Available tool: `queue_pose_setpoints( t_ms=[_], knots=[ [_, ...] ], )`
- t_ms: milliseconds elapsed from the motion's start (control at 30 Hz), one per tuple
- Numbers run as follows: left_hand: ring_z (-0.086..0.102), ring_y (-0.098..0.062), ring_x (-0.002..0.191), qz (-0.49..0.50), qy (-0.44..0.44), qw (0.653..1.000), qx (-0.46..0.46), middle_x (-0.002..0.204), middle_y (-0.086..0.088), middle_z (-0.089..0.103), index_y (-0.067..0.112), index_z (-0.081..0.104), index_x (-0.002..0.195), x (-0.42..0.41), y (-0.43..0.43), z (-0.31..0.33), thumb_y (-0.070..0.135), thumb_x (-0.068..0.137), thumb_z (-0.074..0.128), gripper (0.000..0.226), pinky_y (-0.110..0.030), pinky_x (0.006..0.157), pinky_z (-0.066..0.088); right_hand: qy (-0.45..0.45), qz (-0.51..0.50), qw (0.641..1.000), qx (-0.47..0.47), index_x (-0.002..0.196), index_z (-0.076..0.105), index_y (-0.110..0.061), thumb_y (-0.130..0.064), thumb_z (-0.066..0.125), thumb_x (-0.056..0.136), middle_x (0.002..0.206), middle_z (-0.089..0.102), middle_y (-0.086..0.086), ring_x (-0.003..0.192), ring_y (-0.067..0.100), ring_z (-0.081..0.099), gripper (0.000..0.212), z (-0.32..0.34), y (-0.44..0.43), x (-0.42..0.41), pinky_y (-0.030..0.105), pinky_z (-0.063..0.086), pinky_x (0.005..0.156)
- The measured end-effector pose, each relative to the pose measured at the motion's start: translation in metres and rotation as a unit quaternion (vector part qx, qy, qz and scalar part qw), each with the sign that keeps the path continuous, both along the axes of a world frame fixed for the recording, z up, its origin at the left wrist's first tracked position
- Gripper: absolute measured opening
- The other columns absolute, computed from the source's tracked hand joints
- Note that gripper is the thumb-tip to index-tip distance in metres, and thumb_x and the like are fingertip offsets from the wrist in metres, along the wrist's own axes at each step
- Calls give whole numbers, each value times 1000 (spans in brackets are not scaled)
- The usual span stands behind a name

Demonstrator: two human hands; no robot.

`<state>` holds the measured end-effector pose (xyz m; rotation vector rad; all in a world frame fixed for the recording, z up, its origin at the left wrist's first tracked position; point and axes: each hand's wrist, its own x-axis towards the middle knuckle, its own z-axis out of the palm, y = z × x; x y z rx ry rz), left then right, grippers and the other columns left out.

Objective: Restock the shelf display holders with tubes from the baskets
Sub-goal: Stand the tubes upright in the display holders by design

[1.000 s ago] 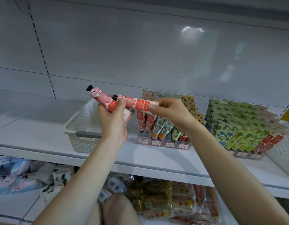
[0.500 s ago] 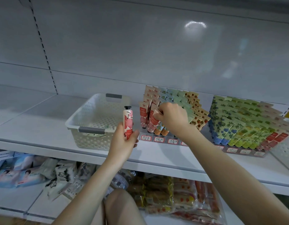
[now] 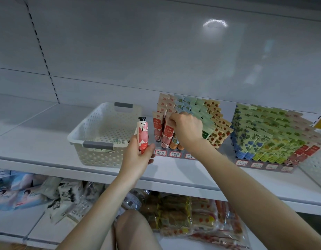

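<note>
The pink floral plastic tube with a black cap (image 3: 142, 136) stood upright at centre frame, cap upward, its lower half wrapped by the curled fingers of the left hand (image 3: 137, 156), just in front of the right end of the white perforated plastic basket (image 3: 102, 150). Just right of it, the right hand (image 3: 188, 131) pinched the crimped top of a red-and-pink tube (image 3: 167, 137) standing cap-down at the front of the clear acrylic display holder (image 3: 175, 154) with red-bordered labels. Whether that tube sat fully home could not be told.

In my judgement, the pinched tube wants pushing straight down along its own column, so that the 2 neighbouring columns do not tip, and only then letting go. The waiting tube would need turning cap-down to match the row.

At the right of the frame a second holder (image 3: 264, 141), packed with blue, green and red tubes, stood on the same white metal shelf (image 3: 38, 141)
</note>
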<state>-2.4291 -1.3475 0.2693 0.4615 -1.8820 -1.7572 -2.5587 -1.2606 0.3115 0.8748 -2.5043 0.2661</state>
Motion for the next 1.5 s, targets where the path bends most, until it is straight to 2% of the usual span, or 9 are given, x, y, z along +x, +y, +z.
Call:
queue_pose_setpoints(
  t_ms=[133, 233, 267, 333, 433, 533, 700, 1033, 1500],
  knots=[
    [61, -8, 72, -3, -2, 1000, 8, 86, 3, 58, 16, 46, 109, -2, 1, 0, 10, 92, 54, 20, -15, 62, 54, 9, 3, 1000, -4, 85, 63, -11, -4, 48, 91, 73, 46, 4, 67, 25, 43, 18, -1, -2, -1, 24, 17, 48],
    [61, -9, 72, -6, 0, 1000, 6, 86, 3, 58, 16, 46, 110, -3, 2, 0, 10, 92, 54, 20, -16, 63, 54, 30, 20, 999, -41, 67, 60, -10, -2, 62, 83, 61, 42, 3, 56, 24, 40, 18, 0, -2, 1, 19, 12, 46],
    [61, -9, 72, -8, 1, 1000, 5, 86, 3, 58, 17, 46, 110, -4, 3, 0, 10, 92, 54, 20, -16, 62, 54, 37, 29, 998, -46, 68, 62, -10, -6, 63, 84, 62, 47, 4, 57, 24, 43, 16, 0, -2, 1, 19, 17, 46],
    [61, -9, 72, -10, 4, 1000, 4, 86, 2, 57, 18, 46, 109, -4, 4, 1, 9, 92, 54, 21, -14, 60, 54, 19, 47, 999, -15, 87, 66, -10, -21, 50, 95, 82, 60, 6, 75, 25, 54, 20, 0, -3, 2, 26, 27, 55],
    [60, -8, 70, -12, 6, 1000, 8, 85, 3, 57, 18, 46, 109, -4, 5, 3, 9, 92, 54, 20, -16, 63, 54, 10, 49, 999, 2, 96, 65, -12, -26, 42, 98, 95, 62, 4, 89, 25, 58, 27, 2, -5, 1, 27, 29, 60],
    [60, -8, 73, -6, 5, 1000, 9, 88, 3, 57, 18, 46, 110, -3, 2, 3, 10, 92, 55, 22, -19, 65, 54, 9, 37, 999, -6, 94, 66, -12, -25, 43, 97, 92, 61, 3, 88, 24, 57, 26, 2, -3, -2, 26, 25, 54],
    [59, -9, 70, -15, 5, 1000, 10, 86, 1, 57, 19, 47, 106, -3, 3, 4, 9, 92, 55, 19, -17, 62, 54, -5, 51, 999, -18, 98, 67, -14, -27, 43, 98, 97, 64, 3, 92, 23, 57, 27, 5, 2, -1, 26, 30, 61],
    [58, -9, 69, -19, 5, 1000, 7, 86, 3, 57, 19, 46, 108, 0, 5, 5, 10, 92, 54, 20, -17, 62, 54, -35, 55, 998, -22, 95, 64, -9, -31, 44, 97, 93, 63, 4, 88, 24, 57, 30, 7, 7, -1, 27, 33, 62],
    [57, -9, 70, -18, 11, 1000, 9, 83, 1, 56, 17, 47, 108, 0, 6, 7, 8, 92, 54, 19, -14, 58, 53, -64, 66, 995, -32, 99, 66, -8, -22, 45, 97, 95, 68, 6, 88, 25, 61, 25, 12, 13, -2, 29, 46, 65]
  ],
)
